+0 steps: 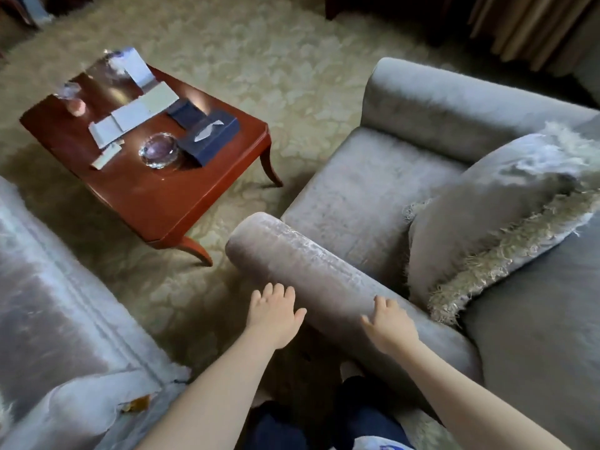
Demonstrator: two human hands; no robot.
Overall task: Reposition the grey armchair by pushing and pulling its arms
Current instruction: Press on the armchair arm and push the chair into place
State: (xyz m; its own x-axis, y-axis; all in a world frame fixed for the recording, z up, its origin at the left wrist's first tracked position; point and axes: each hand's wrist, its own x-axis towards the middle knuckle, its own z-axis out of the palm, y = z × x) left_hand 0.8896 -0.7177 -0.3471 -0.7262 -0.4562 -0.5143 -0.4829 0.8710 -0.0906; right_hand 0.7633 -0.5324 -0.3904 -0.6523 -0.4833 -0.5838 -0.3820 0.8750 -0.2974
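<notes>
Nearest us, at the bottom edge, we see knees in dark trousers (363, 407) and two bare forearms reaching forward. The left hand (274, 315) has its fingers straight and spread and grips nothing; it is at the outer side of the near arm (308, 264) of the grey armchair (357, 190), and we cannot tell whether it touches. The right hand (389, 323) lies flat on top of that arm, fingers spread, not curled round it. The armchair fills the right side, on a pale patterned carpet (259, 76), with a fringed cushion (487, 206) propped on its seat. To the left stands a red-brown coffee table (156, 203) bearing papers (130, 115), a glass bowl (158, 150) and a blue tissue box (211, 138).
</notes>
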